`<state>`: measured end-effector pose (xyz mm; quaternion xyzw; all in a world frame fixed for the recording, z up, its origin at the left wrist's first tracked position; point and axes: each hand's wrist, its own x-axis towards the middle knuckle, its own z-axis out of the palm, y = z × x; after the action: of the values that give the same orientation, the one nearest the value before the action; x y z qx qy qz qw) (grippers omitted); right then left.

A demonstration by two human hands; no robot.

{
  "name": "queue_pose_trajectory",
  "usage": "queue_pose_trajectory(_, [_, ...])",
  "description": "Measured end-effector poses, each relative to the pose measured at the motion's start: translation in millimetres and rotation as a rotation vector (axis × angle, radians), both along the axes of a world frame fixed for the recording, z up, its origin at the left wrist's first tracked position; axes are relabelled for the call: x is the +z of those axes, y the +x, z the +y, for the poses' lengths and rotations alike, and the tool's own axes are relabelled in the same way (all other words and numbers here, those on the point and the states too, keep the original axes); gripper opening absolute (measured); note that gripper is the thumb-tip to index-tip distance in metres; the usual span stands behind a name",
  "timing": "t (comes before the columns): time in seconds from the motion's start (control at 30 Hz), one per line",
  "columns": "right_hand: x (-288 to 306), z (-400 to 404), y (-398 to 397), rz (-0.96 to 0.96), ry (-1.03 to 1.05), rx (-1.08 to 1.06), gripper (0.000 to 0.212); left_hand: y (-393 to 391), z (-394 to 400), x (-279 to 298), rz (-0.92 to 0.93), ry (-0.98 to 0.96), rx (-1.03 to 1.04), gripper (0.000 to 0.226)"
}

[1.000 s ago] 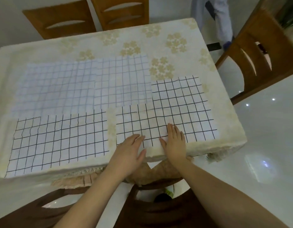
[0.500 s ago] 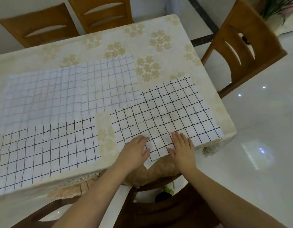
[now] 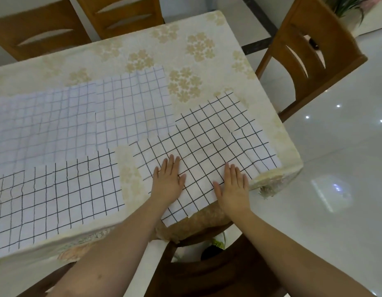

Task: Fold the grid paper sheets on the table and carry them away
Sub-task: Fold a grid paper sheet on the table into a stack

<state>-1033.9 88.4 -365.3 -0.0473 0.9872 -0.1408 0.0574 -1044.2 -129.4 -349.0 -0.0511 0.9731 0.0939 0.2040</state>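
Observation:
Several grid paper sheets lie flat on the table [image 3: 207, 24], which has a cream floral cloth. The black-lined sheet at the right [image 3: 209, 144] lies turned at an angle, and its near corner hangs past the table's front edge. My left hand [image 3: 168, 182] and my right hand [image 3: 233, 187] both press flat on this sheet with straight fingers, about a hand's width apart. Another black-lined sheet [image 3: 57, 196] lies at the near left. Two pale blue-lined sheets lie behind, one at the far left [image 3: 42, 123] and one in the middle [image 3: 132, 108].
Wooden chairs stand round the table: two at the far side [image 3: 121, 13], one at the right [image 3: 308, 50], and a dark one right below me [image 3: 207, 271]. Glossy white floor [image 3: 335, 189] spreads to the right. A potted plant [image 3: 348, 5] shows at the top right.
The right black-lined sheet has been turned and pulled toward me, so its corner now overhangs the edge. Both hands have slid with it and spread further apart. The person standing behind the table has left the view.

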Motion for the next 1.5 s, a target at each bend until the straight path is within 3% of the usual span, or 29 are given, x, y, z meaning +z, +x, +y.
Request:
queue_pose_trajectory(0.17, [1,24,-27,-0.028,0.029,0.051,0.074,44,31,-2,0.133,-0.014,0.094,0.07])
queue_pose_trajectory(0.33, [2,47,-54,-0.044,0.108,0.1,0.075,69,60,3,0.225,-0.093,0.003,0.066])
queue_pose_trajectory(0.47, [8,56,-58,-0.041,0.088,0.134,0.078,62,54,14,0.31,-0.034,-0.065,0.056])
queue_pose_trajectory(0.57, [12,57,-42,0.057,-0.035,0.045,0.064,33,30,19,0.343,0.082,-0.034,0.045])
queue_pose_trajectory(0.63, [18,56,-30,0.073,-0.197,-0.206,0.055,6,12,22,0.33,0.188,0.126,0.042])
queue_pose_trajectory(0.73, [26,57,-18,-0.056,-0.383,-0.643,0.05,-32,-17,17,0.315,0.252,0.374,0.04])
queue_pose_trajectory(0.8, [24,60,-12,-0.144,-0.505,-0.763,0.05,-53,-37,11,0.288,0.295,0.516,0.041])
queue_pose_trajectory(0.93, [22,64,-9,-0.289,-0.818,-0.879,0.046,-82,-65,-2,0.148,0.248,0.672,0.043])
queue_pose_trajectory(1.2, [20,65,-11,-0.372,-0.992,-0.97,0.035,-93,-69,-2,-0.006,0.187,0.605,0.033])
queue_pose_trajectory(1.33, [24,65,-12,-0.412,-1.016,-0.965,0.032,-89,-59,14,0.095,0.336,0.644,0.03])
queue_pose_trajectory(1.4, [28,66,-12,-0.444,-1.059,-0.954,0.018,-84,-58,21,0.151,0.424,0.641,0.028])
queue_pose_trajectory(1.5, [36,66,-10,-0.447,-1.131,-0.93,0.027,-75,-62,24,0.156,0.678,0.68,0.031])
